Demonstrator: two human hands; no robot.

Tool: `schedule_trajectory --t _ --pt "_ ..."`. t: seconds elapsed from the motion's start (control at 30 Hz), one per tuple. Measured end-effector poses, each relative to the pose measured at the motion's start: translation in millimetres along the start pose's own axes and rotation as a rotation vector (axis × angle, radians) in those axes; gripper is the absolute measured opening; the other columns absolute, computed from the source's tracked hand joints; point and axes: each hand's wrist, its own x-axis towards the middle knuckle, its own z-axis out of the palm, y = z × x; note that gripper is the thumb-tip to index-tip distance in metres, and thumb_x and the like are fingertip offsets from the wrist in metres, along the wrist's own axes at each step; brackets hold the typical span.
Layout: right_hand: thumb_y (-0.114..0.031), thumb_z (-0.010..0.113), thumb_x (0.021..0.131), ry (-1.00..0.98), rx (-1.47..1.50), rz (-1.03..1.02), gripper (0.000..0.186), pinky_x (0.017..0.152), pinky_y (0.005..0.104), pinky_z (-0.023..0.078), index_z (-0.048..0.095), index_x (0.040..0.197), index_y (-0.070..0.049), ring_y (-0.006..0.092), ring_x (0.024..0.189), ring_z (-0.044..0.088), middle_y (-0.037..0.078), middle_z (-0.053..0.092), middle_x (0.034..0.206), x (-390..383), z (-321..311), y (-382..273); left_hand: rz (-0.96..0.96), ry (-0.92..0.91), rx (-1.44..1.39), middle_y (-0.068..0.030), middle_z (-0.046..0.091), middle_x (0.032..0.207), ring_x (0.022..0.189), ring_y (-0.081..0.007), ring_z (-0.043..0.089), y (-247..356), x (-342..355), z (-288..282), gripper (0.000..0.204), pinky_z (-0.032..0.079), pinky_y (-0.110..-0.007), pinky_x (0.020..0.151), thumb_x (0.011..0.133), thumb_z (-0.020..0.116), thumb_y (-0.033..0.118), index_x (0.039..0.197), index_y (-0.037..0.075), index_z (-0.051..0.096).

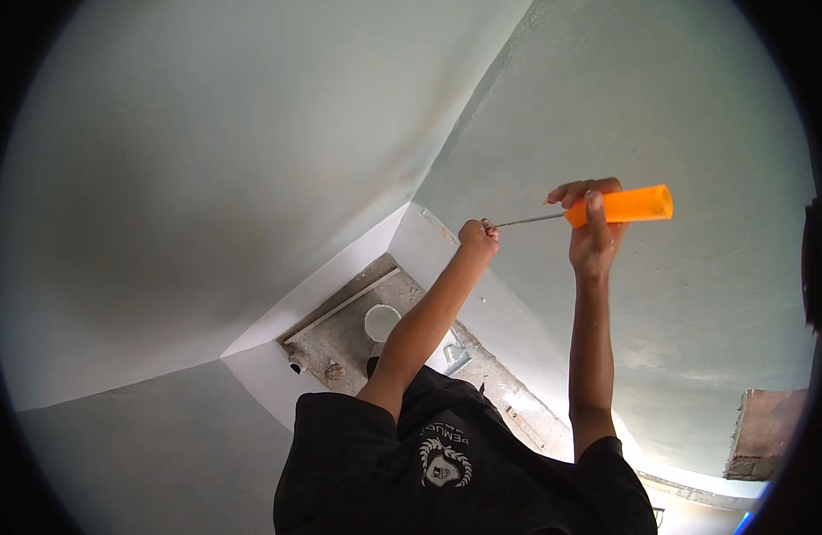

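My right hand (594, 223) is closed on an orange tool handle (638, 203), which has a thin metal rod (525, 218) running leftward from it. At the rod's left end my left hand (478, 234) is closed around it, hiding that end. Both arms reach up from the dark short sleeves of my shirt, the rod held roughly horizontal between them against a backdrop of grey-green plastered wall (678, 107).
Below, on a rough concrete floor (518, 401), are a round white container (381, 321), a pale tray-like object (447, 355) and a long board (340, 303). A pipe end (298, 362) sits by the low white wall. A brownish panel (768, 419) is at lower right.
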Motion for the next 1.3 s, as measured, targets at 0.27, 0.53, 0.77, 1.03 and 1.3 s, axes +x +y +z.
schedule_trajectory --t 0.27,0.53,0.77,1.03,1.3 --pt "-0.024 0.064 0.093 -0.024 0.061 0.225 0.027 0.054 0.0286 0.042 0.048 0.075 -0.012 0.0123 0.053 0.047 0.001 0.044 0.059 54 34 50 -0.081 -0.035 0.036 -0.0057 0.05 0.068 0.052 -0.0145 0.046 42 46 14 0.018 0.037 -0.021 0.04 0.095 0.033 0.006 0.084 0.003 0.047" --pt "-0.017 0.063 0.096 0.02 -0.109 0.195 0.025 0.051 0.0268 0.044 0.049 0.076 -0.01 0.0108 0.054 0.05 0.001 0.047 0.06 46 52 73 -0.113 -0.002 0.314 -0.0033 0.047 0.062 0.048 -0.0115 0.041 55 71 18 0.017 0.027 -0.022 0.039 0.09 0.031 0.007 0.079 0.009 0.044" --pt "-0.015 0.054 0.099 -0.022 -0.195 -0.065 0.015 0.049 0.0242 0.043 0.052 0.085 -0.011 0.0089 0.056 0.052 0.001 0.05 0.064 52 28 -19 -0.132 -0.178 0.316 -0.0019 0.039 0.062 0.048 -0.0126 0.039 15 -24 49 0.019 0.028 -0.025 0.043 0.083 0.031 0.003 0.08 0.005 0.05" --pt "-0.014 0.055 0.098 -0.015 -0.105 0.04 0.015 0.063 0.0263 0.047 0.051 0.085 -0.007 0.0083 0.06 0.053 0.002 0.054 0.067 37 40 19 -0.218 -0.215 0.346 0.0017 0.035 0.056 0.042 -0.0096 0.033 43 26 24 0.021 0.026 -0.024 0.04 0.085 0.029 0.007 0.079 0.009 0.049" --pt "-0.004 0.049 0.097 -0.068 -0.14 0.024 0.01 0.059 0.0247 0.045 0.049 0.088 -0.006 0.0098 0.063 0.052 0.003 0.052 0.069 17 41 4 -0.307 -0.337 0.517 0.0031 0.034 0.055 0.042 -0.0083 0.033 56 3 20 0.022 0.024 -0.023 0.041 0.092 0.036 0.019 0.074 0.01 0.044"
